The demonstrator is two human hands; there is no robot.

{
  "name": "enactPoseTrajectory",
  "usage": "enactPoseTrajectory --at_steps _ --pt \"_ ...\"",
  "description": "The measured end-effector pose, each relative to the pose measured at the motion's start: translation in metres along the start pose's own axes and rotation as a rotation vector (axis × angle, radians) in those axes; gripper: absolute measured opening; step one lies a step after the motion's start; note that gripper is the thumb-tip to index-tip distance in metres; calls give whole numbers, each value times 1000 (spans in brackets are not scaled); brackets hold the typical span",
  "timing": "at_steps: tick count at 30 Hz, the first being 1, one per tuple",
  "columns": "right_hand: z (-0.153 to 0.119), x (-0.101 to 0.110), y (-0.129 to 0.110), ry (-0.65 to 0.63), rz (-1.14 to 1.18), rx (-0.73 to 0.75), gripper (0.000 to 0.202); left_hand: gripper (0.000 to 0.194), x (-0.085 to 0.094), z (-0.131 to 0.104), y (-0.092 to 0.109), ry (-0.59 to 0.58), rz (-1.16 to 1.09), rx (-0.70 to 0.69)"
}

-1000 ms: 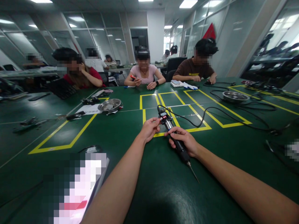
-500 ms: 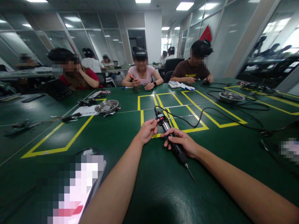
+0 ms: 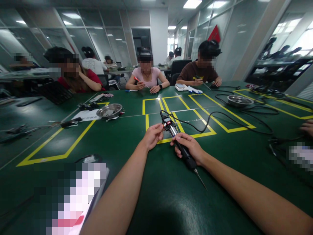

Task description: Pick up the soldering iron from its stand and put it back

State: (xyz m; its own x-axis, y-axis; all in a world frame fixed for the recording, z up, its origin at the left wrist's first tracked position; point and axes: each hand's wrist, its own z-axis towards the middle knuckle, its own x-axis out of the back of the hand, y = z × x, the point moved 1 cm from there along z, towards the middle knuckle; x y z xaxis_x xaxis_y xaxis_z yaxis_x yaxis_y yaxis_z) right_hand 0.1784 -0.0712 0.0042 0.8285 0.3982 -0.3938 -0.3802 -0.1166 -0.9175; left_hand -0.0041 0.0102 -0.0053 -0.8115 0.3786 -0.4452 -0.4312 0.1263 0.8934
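An electric screwdriver (image 3: 186, 157) slants over the table, its black body and silver collar between my hands. The long thin bit points down toward me on the right. My right hand (image 3: 192, 147) is wrapped round the body from the right, just below the collar. With thumb and fingers pinched together, my left hand (image 3: 153, 136) holds the cable end near a small red-and-white label. Its fingertips partly hide the contact there. From that end, a black cable (image 3: 207, 123) loops off to the right.
Yellow tape outlines (image 3: 202, 134) mark the green table (image 3: 156, 202). A metal bowl (image 3: 109, 111) lies on the left, another metal bowl (image 3: 240, 101) on the far right. A blurred bright item (image 3: 80, 192) is near my left arm. People sit across; a co-worker's hand (image 3: 307, 127) shows at right.
My right hand's fingers have closed more tightly round the screwdriver's body. The left hand keeps its pinch at the cable end. A co-worker's hand has come in at the right edge.
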Motion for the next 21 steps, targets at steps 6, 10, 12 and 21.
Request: enactPoseTrajectory --at_steps 6,10,12,21 --pt "1 5 0 -27 51 -23 19 23 2 3 0 5 -91 -11" --pt "0 7 -1 -25 86 -53 21 21 4 4 -2 29 -109 -14" --pt "0 7 -2 -20 94 -49 21 23 3 3 -2 23 -95 -21" --pt "3 9 -13 12 40 -59 23 37 -2 1 -2 -3 21 -2"
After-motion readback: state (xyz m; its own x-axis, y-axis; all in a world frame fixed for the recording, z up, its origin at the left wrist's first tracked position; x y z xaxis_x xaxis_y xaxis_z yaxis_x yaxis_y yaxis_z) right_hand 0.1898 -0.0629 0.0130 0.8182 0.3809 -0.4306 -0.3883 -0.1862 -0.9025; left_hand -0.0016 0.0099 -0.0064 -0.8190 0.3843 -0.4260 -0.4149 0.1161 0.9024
